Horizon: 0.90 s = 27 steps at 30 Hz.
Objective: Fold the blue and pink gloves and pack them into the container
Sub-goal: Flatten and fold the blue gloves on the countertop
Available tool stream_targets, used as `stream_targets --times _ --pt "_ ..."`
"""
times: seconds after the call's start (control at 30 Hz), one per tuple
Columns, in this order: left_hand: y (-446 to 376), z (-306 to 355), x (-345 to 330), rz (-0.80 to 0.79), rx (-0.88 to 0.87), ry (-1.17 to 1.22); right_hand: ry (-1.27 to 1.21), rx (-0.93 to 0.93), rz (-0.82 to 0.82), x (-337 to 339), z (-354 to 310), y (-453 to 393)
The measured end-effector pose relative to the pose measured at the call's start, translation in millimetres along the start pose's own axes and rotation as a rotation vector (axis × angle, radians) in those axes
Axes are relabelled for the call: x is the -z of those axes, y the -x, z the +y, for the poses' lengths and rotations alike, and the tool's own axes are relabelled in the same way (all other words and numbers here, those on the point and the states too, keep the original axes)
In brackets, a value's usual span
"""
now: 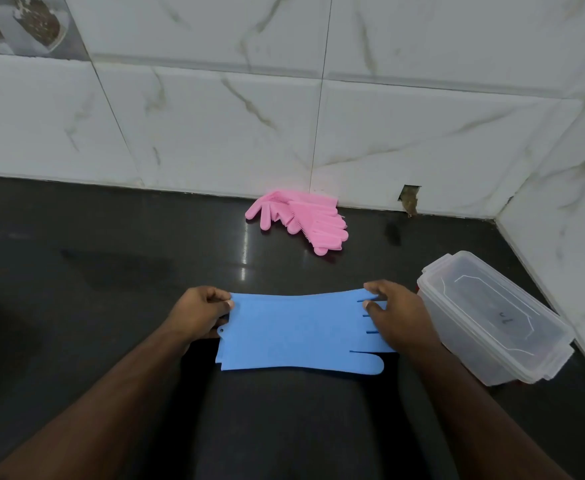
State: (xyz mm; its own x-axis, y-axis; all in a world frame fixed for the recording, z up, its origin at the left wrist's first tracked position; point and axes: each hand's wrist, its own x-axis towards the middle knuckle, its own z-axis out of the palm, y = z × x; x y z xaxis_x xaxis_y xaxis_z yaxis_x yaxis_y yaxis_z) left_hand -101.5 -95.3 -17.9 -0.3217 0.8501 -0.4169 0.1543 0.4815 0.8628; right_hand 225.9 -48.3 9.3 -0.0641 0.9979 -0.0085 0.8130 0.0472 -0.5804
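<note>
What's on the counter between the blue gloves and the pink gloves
Nothing. In the head view the dark counter between the blue gloves and the pink gloves is bare, showing only light reflections.

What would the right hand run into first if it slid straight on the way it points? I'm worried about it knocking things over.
The right hand points leftward along the blue gloves it presses, so it would probably meet the left hand gripping the cuff end. The container lies behind it.
</note>
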Motion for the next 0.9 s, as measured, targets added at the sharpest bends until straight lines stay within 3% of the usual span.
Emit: stream_targets --times 0.4,0.5,0.7,0.9 --pt "9 8 -5 0.073 -0.048 0.091 0.191 0.276 -0.378 -27 -13 51" --pt "10 15 -3 0.065 -0.076 0.155 0.237 0.345 -0.341 -25 -12 52" --pt "8 34 7 0.087 -0.139 0.152 0.179 0.510 -0.036 -30 -17 61" --pt "5 1 9 0.036 0.043 -0.007 0.289 0.439 -0.221 -35 -13 67"
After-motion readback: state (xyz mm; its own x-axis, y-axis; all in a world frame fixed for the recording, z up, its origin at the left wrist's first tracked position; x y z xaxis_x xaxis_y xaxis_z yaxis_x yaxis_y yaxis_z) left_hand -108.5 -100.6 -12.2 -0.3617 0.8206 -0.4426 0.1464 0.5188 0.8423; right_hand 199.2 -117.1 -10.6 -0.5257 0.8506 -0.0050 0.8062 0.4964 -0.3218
